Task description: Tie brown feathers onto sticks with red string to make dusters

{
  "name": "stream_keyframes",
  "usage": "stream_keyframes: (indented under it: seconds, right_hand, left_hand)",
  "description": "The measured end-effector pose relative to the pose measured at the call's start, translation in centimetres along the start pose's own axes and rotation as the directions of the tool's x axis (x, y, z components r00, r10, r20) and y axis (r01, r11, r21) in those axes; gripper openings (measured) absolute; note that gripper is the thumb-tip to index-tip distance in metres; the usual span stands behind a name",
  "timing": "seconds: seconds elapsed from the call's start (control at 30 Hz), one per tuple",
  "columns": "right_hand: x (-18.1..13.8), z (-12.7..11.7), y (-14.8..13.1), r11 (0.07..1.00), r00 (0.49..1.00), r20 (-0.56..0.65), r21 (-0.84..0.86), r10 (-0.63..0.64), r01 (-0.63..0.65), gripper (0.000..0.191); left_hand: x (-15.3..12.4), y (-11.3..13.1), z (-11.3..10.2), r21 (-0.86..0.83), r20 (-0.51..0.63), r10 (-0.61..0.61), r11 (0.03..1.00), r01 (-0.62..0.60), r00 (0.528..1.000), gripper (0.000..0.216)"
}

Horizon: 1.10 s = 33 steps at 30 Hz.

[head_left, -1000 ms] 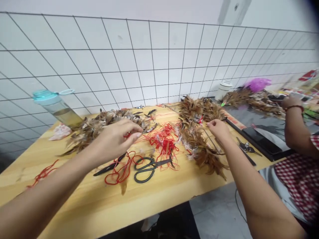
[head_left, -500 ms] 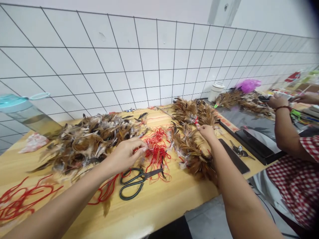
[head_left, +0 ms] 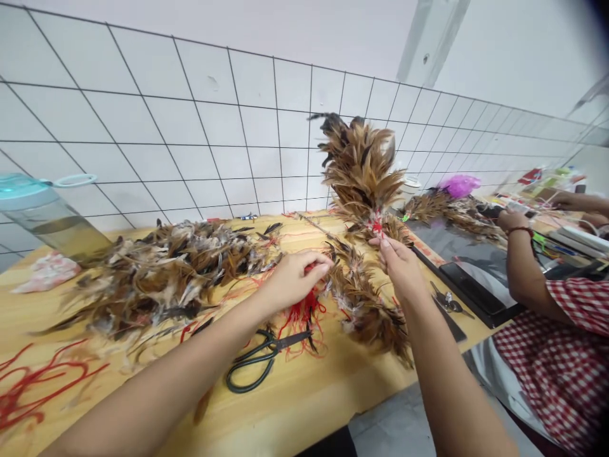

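Observation:
My right hand (head_left: 398, 265) is closed on the red-tied base of a bundle of brown feathers (head_left: 361, 168) and holds it upright above the wooden table (head_left: 295, 406). My left hand (head_left: 295, 278) is pinched on red string (head_left: 304, 312) from the tangle in the middle of the table. A row of tied feather bundles (head_left: 366, 304) lies between my hands and under my right wrist. A big loose pile of brown feathers (head_left: 162, 273) spreads to the left of my left hand. Black scissors (head_left: 259, 355) lie just under my left forearm.
A water bottle with a teal lid (head_left: 42, 212) stands at the far left by a crumpled tissue (head_left: 45, 271). More red string (head_left: 28, 384) lies at the left edge. On the right another person in a checked garment (head_left: 566, 355) works beside a dark tray (head_left: 476, 279), more feathers (head_left: 451, 206) and a purple tuft (head_left: 459, 185).
My right hand has lifted a feather bundle from the table and stood it upright. My left hand has moved right with red string towards the bundles. The view has shifted left and up.

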State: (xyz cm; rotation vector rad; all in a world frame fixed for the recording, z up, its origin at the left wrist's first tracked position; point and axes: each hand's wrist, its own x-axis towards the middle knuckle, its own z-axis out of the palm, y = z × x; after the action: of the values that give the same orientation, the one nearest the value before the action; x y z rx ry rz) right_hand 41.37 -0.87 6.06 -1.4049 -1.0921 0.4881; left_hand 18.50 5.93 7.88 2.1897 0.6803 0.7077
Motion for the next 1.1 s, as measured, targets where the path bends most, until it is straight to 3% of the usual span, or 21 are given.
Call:
stream_keyframes:
  seconds: [0.1, 0.23, 0.37, 0.53, 0.7, 0.77, 0.87, 0.97, 1.1]
  right_hand:
    - [-4.0, 3.2, -2.2, 0.952, 0.991, 0.086, 0.277, 0.107, -0.127, 0.041]
    - [-8.1, 7.1, -2.4, 0.871, 0.962, 0.209, 0.422, 0.178, -0.253, 0.038]
    - [-9.6, 9.1, -1.5, 0.872, 0.935, 0.297, 0.387, 0.192, -0.302, 0.038]
    - [-9.3, 9.6, -0.4, 0.861, 0.907, 0.370, 0.376, 0.201, -0.344, 0.037]
    - [-8.8, 9.6, 0.8, 0.777, 0.774, 0.585, 0.361, 0.241, -0.515, 0.041]
    - [-8.7, 9.7, 1.2, 0.737, 0.757, 0.620, 0.411, 0.206, -0.537, 0.045]
    - [-8.3, 9.6, 1.6, 0.640, 0.802, 0.582, 0.567, 0.134, -0.518, 0.048]
    - [-7.7, 8.6, 2.0, 0.508, 0.849, 0.510, 0.699, 0.137, -0.502, 0.037]
    - [-7.2, 6.8, 3.0, 0.450, 0.893, 0.419, 0.773, 0.164, -0.446, 0.029]
  left_hand:
    - [0.9, 0.6, 1.5, -0.312, -0.043, -0.071, 0.949, 0.054, 0.997, 0.033]
    - [0.4, 0.5, 3.2, -0.690, -0.023, -0.183, 0.715, 0.116, 0.983, 0.039]
    - [-1.2, -0.7, 3.3, -0.830, 0.032, -0.310, 0.522, 0.198, 0.950, 0.040]
    - [-2.6, -3.2, 2.1, -0.843, 0.101, -0.447, 0.436, 0.315, 0.889, 0.034]
    - [-3.1, -4.5, 2.4, -0.730, 0.348, -0.252, 0.532, 0.429, 0.903, 0.037]
    - [-2.8, -4.3, 2.6, -0.687, 0.342, -0.223, 0.604, 0.404, 0.913, 0.037]
    - [-1.8, -3.5, 2.6, -0.578, 0.204, -0.237, 0.754, 0.312, 0.950, 0.039]
    - [-0.7, -2.9, 1.6, -0.310, 0.087, -0.180, 0.930, 0.198, 0.980, 0.048]
    - [-0.2, -4.7, -0.7, 0.128, -0.049, -0.128, 0.983, 0.133, 0.991, 0.047]
